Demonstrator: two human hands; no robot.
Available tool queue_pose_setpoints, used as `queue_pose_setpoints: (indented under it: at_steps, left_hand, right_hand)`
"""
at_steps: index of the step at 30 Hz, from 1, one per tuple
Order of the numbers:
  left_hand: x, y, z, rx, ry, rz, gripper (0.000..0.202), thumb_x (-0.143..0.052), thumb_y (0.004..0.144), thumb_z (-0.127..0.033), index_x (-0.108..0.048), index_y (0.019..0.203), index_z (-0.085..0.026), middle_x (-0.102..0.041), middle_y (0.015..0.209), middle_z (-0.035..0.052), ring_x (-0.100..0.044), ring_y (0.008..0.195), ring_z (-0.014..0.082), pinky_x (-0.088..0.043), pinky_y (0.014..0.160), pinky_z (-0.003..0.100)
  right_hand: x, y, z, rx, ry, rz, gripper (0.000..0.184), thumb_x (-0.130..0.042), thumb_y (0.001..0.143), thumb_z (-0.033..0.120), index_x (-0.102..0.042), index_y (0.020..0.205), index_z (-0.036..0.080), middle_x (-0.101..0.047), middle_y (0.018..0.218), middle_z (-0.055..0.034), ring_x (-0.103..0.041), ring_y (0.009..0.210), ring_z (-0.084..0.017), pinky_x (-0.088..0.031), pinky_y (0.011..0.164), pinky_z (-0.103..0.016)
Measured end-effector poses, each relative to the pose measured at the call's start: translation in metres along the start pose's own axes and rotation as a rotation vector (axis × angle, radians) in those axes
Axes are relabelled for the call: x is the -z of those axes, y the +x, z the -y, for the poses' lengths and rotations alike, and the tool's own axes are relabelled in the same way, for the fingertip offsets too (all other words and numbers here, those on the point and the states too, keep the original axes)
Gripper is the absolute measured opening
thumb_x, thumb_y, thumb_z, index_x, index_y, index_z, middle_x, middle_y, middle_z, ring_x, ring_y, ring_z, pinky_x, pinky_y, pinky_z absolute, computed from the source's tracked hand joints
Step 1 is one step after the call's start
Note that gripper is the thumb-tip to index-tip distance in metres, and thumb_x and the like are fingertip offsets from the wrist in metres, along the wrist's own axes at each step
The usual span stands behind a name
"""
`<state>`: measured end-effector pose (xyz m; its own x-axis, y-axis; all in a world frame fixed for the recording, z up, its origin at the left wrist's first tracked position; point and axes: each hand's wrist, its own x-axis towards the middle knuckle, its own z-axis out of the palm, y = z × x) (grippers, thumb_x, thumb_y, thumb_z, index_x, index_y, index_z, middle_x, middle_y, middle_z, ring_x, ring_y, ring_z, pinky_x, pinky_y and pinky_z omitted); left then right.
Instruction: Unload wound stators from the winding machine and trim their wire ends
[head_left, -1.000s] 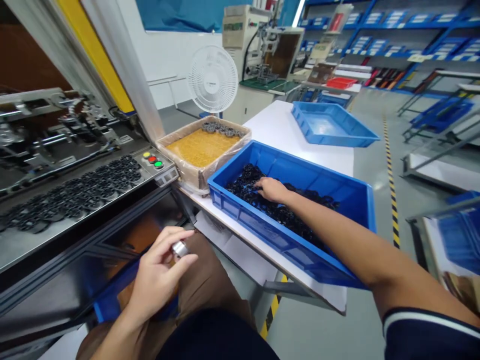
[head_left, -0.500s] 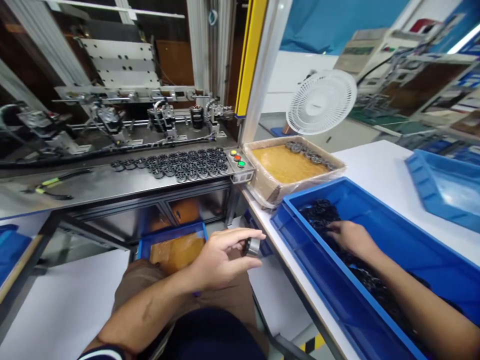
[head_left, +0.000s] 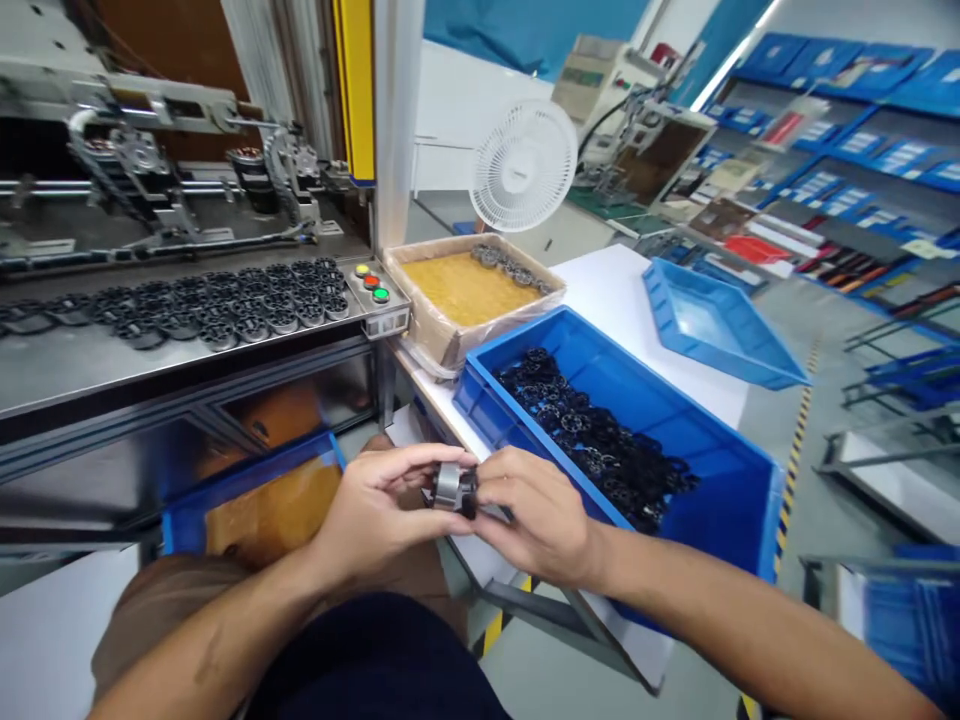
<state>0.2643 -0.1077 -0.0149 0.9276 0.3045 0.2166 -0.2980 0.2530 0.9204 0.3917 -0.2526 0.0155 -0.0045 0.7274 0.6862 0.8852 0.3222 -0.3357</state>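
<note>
My left hand (head_left: 375,510) pinches a short silvery metal cylinder (head_left: 448,486), which looks like a motor stator core, between thumb and fingers. At its right end sits a black plastic piece (head_left: 469,494), gripped in the fingers of my right hand (head_left: 540,515). The two parts touch; whether they are locked together is hidden by my fingers. Just beyond my right hand stands a deep blue bin (head_left: 724,465) with a heap of black plastic parts (head_left: 600,440) in it.
Rows of black-and-metal parts (head_left: 247,300) cover the machine's metal table beside a button box (head_left: 386,318). A plastic-lined carton (head_left: 442,340) holds similar parts. A white fan (head_left: 523,165), a light-blue tray (head_left: 739,340) and a lower blue bin (head_left: 176,530) are around me.
My right hand has come out of the blue bin and met my left hand, bringing a black plastic piece to the metal cylinder. The view has swung right.
</note>
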Motion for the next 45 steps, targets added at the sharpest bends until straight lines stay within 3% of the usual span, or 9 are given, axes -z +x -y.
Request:
queue_pose_setpoints:
  at_steps: [4,10,19,30,34,37,40,45]
  left_hand:
    - [-0.006,0.002,-0.001,-0.04,-0.017,-0.001,0.056,-0.084,0.063,-0.001,-0.074,0.11,-0.028,-0.078,0.104,-0.0001,-0.074,0.093,0.0129,-0.058,0.086,0.016]
    - [-0.004,0.002,-0.008,-0.022,-0.005,-0.068,0.057,-0.084,0.059,0.004,-0.075,0.107,-0.025,-0.079,0.102,-0.0001,-0.075,0.092,0.0129,-0.057,0.085,0.014]
    - [-0.005,0.002,-0.013,0.072,-0.079,-0.025,0.06,-0.086,0.05,0.007,-0.077,0.101,-0.022,-0.08,0.087,0.0005,-0.077,0.077,0.0154,-0.06,0.073,0.014]
    - [0.001,0.002,-0.012,0.168,-0.043,-0.003,0.052,-0.091,0.053,-0.008,-0.077,0.102,-0.019,-0.08,0.088,0.0039,-0.076,0.079,0.0189,-0.062,0.074,0.022]
    - [0.003,0.001,-0.008,0.188,0.004,0.007,0.049,-0.092,0.057,-0.023,-0.076,0.103,-0.015,-0.079,0.089,0.007,-0.075,0.079,0.0213,-0.061,0.074,0.027]
    - [0.003,-0.002,-0.005,0.147,0.071,0.034,0.053,-0.086,0.068,-0.033,-0.071,0.115,-0.014,-0.077,0.103,0.01,-0.073,0.094,0.0248,-0.059,0.084,0.03]
    - [0.002,-0.006,-0.004,0.1,0.199,0.07,0.055,-0.073,0.083,-0.032,-0.058,0.134,-0.018,-0.067,0.13,0.011,-0.063,0.119,0.0258,-0.05,0.102,0.032]
    - [0.0,-0.016,-0.006,0.03,0.369,0.227,0.051,-0.048,0.098,-0.023,-0.038,0.148,-0.026,-0.051,0.149,0.0102,-0.056,0.129,0.0239,-0.046,0.107,0.034]
  right_hand:
    - [0.003,-0.005,-0.004,0.054,-0.026,-0.01,0.012,-0.064,0.084,0.006,-0.06,0.091,0.014,-0.066,0.082,-0.0098,-0.064,0.076,-0.019,-0.055,0.065,-0.032]
    - [0.009,0.001,-0.005,0.005,-0.035,-0.025,0.036,-0.071,0.082,0.009,-0.058,0.115,0.011,-0.065,0.1,-0.0132,-0.064,0.098,-0.021,-0.059,0.08,-0.035]
    - [0.01,-0.005,-0.01,0.226,-0.125,0.04,0.034,-0.065,0.084,0.007,-0.06,0.118,0.004,-0.066,0.105,-0.0167,-0.063,0.098,-0.024,-0.057,0.076,-0.038]
    - [0.013,0.0,-0.003,0.191,-0.14,0.06,0.03,-0.059,0.089,0.012,-0.058,0.118,0.007,-0.069,0.099,-0.016,-0.066,0.093,-0.023,-0.059,0.074,-0.037]
    - [0.013,0.001,-0.002,0.126,-0.112,0.035,0.031,-0.063,0.089,0.015,-0.057,0.118,0.007,-0.068,0.1,-0.0174,-0.066,0.091,-0.023,-0.06,0.075,-0.037]
    - [0.012,0.002,-0.001,0.15,-0.154,0.029,0.028,-0.066,0.087,0.016,-0.06,0.113,0.006,-0.068,0.099,-0.018,-0.066,0.092,-0.024,-0.06,0.075,-0.038]
    - [0.012,0.003,-0.002,0.176,-0.195,0.038,0.026,-0.065,0.088,0.014,-0.062,0.113,0.008,-0.069,0.1,-0.0161,-0.066,0.095,-0.025,-0.058,0.077,-0.038]
    - [0.013,0.004,-0.01,-0.111,0.058,0.044,0.054,-0.071,0.086,0.041,-0.056,0.13,0.012,-0.064,0.121,-0.0183,-0.06,0.117,-0.026,-0.054,0.096,-0.044]
